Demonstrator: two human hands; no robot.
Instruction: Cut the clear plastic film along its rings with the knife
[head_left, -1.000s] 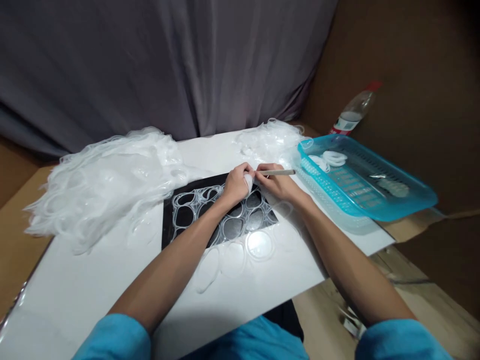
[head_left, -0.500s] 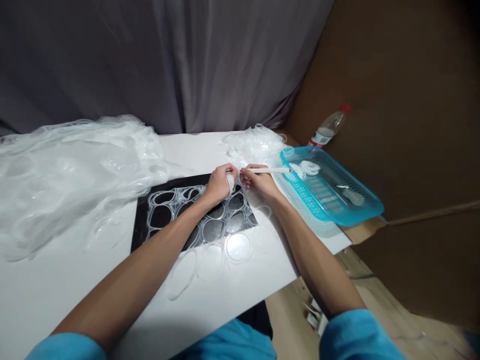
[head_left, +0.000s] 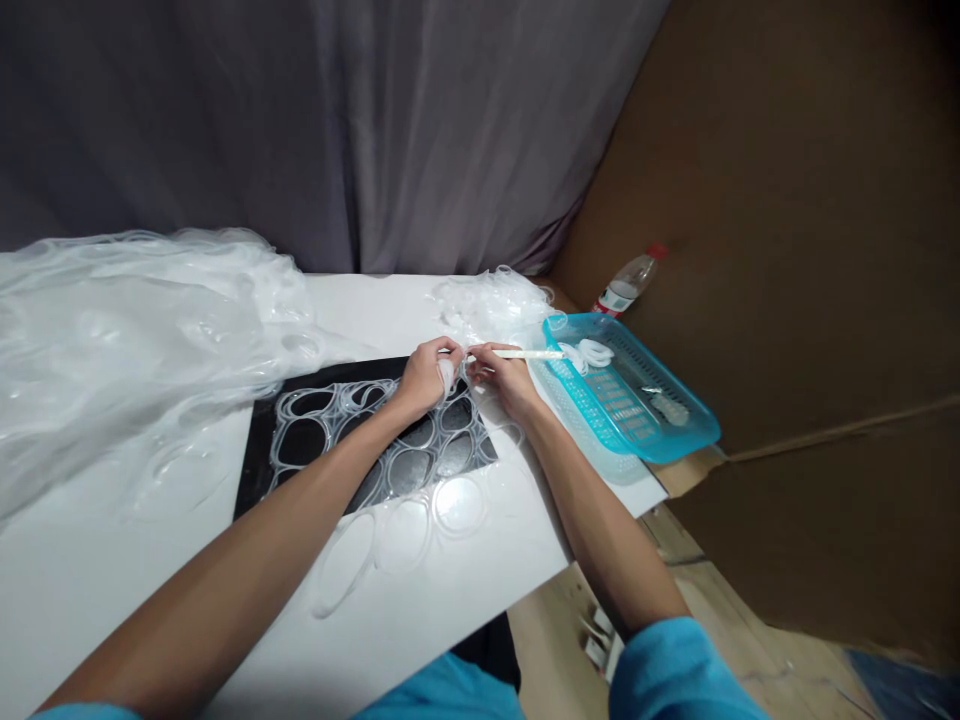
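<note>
Head view: stick lies crosswise, free end rightward, my right hand pinching it, fingers nearly closed; my left hand curls round a white piece

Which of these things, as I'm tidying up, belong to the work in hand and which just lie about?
Likely in use:
pale stick in right hand
white bundle in left hand
black mat, with holed clear sheet on it
large white pile
smaller clear heap
blue basket with white loops

Probably just lying about:
red-capped bottle
small white objects on floor
</note>
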